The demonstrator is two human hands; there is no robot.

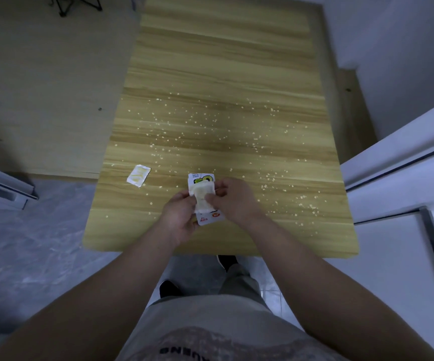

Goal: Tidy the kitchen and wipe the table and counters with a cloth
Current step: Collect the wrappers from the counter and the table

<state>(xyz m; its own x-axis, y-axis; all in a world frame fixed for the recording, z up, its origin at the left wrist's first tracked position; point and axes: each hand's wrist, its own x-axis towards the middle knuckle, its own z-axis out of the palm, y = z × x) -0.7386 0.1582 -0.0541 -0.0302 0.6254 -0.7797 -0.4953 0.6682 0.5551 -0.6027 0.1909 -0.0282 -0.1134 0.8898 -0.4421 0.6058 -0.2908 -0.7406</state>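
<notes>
- While held close together over the 6 o'clock end of the desk (210,48), both busy with one small bundle.
- Left grip (182,217): fingers curled and closed round the 9 o'clock side of a white printed wrapper (200,179), with a pale sachet (202,201) lying flat on top of it.
- Right grip (232,199): thumb and fingertips pinched onto the 3 o'clock edge of the pale sachet, nothing else in hand.
- Bundle resting on the wood or lifted just clear of it: cannot tell.
- Second sachet (138,175), yellowish inside a white border, lying flat at 8 o'clock on the desk, just inside the edge and well apart from both grips.
- Pale crumbs (210,121) scattered across the middle of the desk from 9 o'clock to 3 o'clock, trailing down toward 4 o'clock near the right grip.
- Black frame legs (75,5) standing on the floor out at 11 o'clock, off the desk.
- White door panels (393,162) just beside the desk at 3 o'clock.
- Dark shoes (227,261) on grey tiles below the 6 o'clock edge.
</notes>
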